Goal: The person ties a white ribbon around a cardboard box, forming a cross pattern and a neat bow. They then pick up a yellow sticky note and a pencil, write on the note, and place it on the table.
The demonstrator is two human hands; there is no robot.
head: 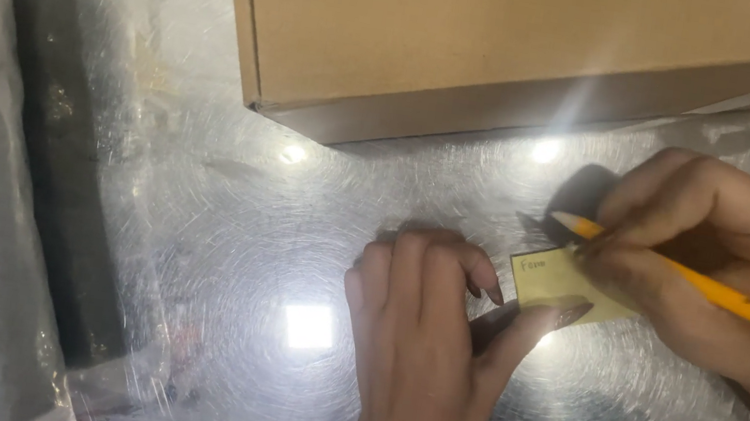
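Firmly, right hand (712, 248) grips a yellow pencil (697, 285); left hand (435, 336) fingertips pin a small yellow note (556, 280) to scuffed steel table (294, 229).

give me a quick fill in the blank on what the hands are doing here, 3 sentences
1. The right hand holds a ______ pen over the small note.
2. The left hand pins the yellow ______ flat on the metal table.
3. Behind the hands, a brown ______ box rests on the table.

Missing words: yellow; note; cardboard
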